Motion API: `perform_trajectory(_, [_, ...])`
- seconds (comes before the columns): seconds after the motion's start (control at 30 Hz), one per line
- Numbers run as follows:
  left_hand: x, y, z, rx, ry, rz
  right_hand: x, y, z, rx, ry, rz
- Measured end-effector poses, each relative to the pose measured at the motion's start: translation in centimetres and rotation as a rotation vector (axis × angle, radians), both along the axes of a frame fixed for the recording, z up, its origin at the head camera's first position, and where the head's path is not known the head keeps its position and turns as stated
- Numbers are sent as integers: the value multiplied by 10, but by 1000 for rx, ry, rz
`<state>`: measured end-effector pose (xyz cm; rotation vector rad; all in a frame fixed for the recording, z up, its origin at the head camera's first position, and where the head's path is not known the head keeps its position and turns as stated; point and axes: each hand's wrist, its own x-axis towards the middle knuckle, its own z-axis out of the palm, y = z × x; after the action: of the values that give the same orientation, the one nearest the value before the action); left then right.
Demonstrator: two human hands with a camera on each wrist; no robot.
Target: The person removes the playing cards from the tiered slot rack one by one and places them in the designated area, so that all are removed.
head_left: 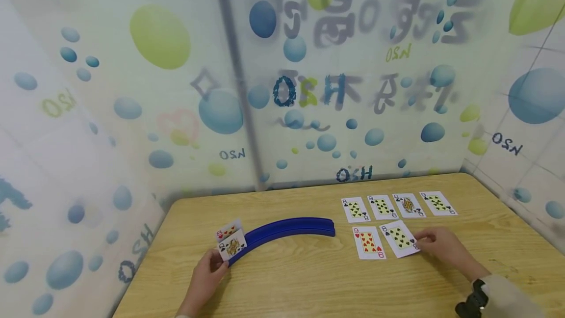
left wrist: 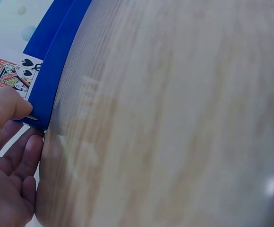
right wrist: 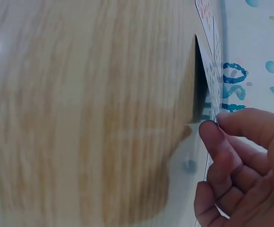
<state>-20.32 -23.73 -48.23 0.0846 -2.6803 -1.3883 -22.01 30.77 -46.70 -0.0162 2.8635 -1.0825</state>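
Note:
At the near left end of a curved blue card holder, my left hand grips the holder between thumb and fingers. The left wrist view shows the thumb at the bottom of a queen of spades, which stands in the holder. A hearts card stands partly hidden behind the queen. On the right, my right hand pinches the edge of a black eight between thumb and fingertips. In the right wrist view this eight is tilted, one edge raised above the wooden table.
Left of the black eight lies a nine of hearts. Behind them is a row of face-up cards: another black eight, a black nine, a queen and another black nine. The table meets patterned curtains at its back.

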Motion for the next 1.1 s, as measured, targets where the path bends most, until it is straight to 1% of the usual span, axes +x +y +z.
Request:
perform_trajectory(0.27, [1, -1, 0, -5, -18, 9, 3, -9, 1, -13, -27, -1])
perform_trajectory(0.5, [1, -2, 0, -10, -21, 17, 3, -11, -1, 1, -30, -10])
perform_trajectory(0.73, [0, -2, 1, -15, -23, 14, 1, -13, -2, 31, -52, -22])
perform_trajectory(0.93, [-1, -1, 1, -16, -37, 8, 3, -13, -4, 46, -48, -30])
perform_trajectory(1.1, [-1, -1, 1, -16, -33, 5, 3, -12, -6, 53, -40, -26])
